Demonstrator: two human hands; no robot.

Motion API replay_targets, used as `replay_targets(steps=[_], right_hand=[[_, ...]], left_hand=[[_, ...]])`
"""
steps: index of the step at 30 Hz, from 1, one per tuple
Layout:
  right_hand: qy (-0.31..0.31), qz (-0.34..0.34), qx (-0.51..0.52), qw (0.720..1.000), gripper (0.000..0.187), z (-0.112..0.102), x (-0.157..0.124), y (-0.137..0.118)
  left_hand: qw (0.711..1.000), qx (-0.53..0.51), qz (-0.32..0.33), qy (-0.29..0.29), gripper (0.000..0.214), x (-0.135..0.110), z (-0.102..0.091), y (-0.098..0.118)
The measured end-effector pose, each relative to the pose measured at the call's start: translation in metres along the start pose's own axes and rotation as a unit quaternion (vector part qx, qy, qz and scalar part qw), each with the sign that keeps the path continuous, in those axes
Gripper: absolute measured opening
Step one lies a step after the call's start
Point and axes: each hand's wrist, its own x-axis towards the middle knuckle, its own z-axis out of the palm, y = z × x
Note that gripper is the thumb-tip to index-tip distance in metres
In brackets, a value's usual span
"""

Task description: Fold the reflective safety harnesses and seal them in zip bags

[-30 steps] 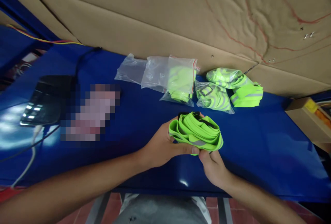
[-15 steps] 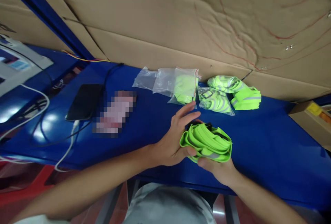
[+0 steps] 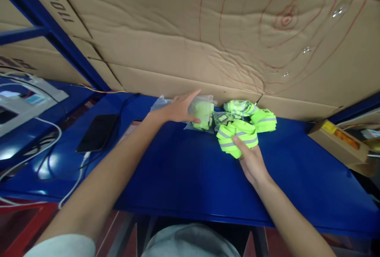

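My right hand (image 3: pixel 251 161) grips a folded neon-green reflective band bundle (image 3: pixel 237 137) and holds it low over the blue table (image 3: pixel 184 174), beside the other bundles. My left hand (image 3: pixel 181 108) reaches far forward with fingers stretched out, resting on a clear plastic bag (image 3: pixel 202 112) that holds a green band. A second bagged band (image 3: pixel 221 118) lies just right of it. Two loose green band bundles (image 3: pixel 252 112) sit against the cardboard at the back.
A cardboard wall (image 3: pixel 208 39) stands behind the table. A black phone (image 3: pixel 97 132) with a white cable (image 3: pixel 74 181) lies at left. A small cardboard box (image 3: pixel 338 142) sits at the right edge. A blue frame post (image 3: pixel 53 35) slants at upper left.
My right hand carried the folded green bundle forward toward the pile at the back. My left hand let go of it and reached out onto the clear bag. The view tilted up.
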Motion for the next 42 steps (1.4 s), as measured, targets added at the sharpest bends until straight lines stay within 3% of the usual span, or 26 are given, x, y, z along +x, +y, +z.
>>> replay_targets(steps=[2, 4, 6, 9, 12, 15, 19, 28, 35, 42], right_hand=[[-0.007, -0.006, 0.01, 1.0, 0.072, 0.0, 0.002, 0.0], [-0.005, -0.016, 0.016, 1.0, 0.074, -0.001, 0.002, -0.002], [0.008, -0.026, 0.022, 0.999, 0.078, -0.003, 0.002, -0.005], [0.014, -0.024, 0.019, 0.999, 0.078, -0.005, 0.0, -0.011], [-0.03, -0.002, -0.019, 0.999, 0.071, -0.006, -0.002, -0.015], [-0.084, 0.033, -0.062, 0.994, 0.064, -0.006, -0.004, -0.015], [-0.099, 0.062, -0.084, 0.99, 0.065, -0.006, -0.004, -0.008], [-0.178, 0.102, -0.135, 0.969, 0.06, -0.002, -0.006, 0.001], [-0.143, 0.033, -0.2, 0.969, 0.059, -0.021, -0.003, -0.001], [-0.237, 0.083, -0.279, 0.927, 0.055, -0.029, 0.001, -0.016]], left_hand=[[1.0, 0.011, -0.015, -0.016, 0.126, 0.006, 0.003, 0.003], [0.999, 0.031, -0.004, 0.006, 0.119, -0.001, 0.005, 0.014], [0.995, 0.067, 0.036, 0.061, 0.112, -0.018, 0.006, 0.03], [0.984, 0.118, 0.099, 0.089, 0.111, -0.054, 0.013, 0.055], [0.985, 0.095, 0.113, 0.092, 0.113, -0.083, 0.029, 0.074], [0.986, 0.071, 0.125, 0.079, 0.116, -0.097, 0.047, 0.083], [0.987, 0.052, 0.135, 0.069, 0.127, -0.096, 0.06, 0.086], [0.972, 0.129, 0.164, 0.107, 0.125, -0.097, 0.066, 0.069], [0.968, 0.118, 0.167, 0.143, 0.124, -0.106, 0.065, 0.068], [0.963, 0.075, 0.214, 0.148, 0.107, -0.107, 0.071, 0.067]])
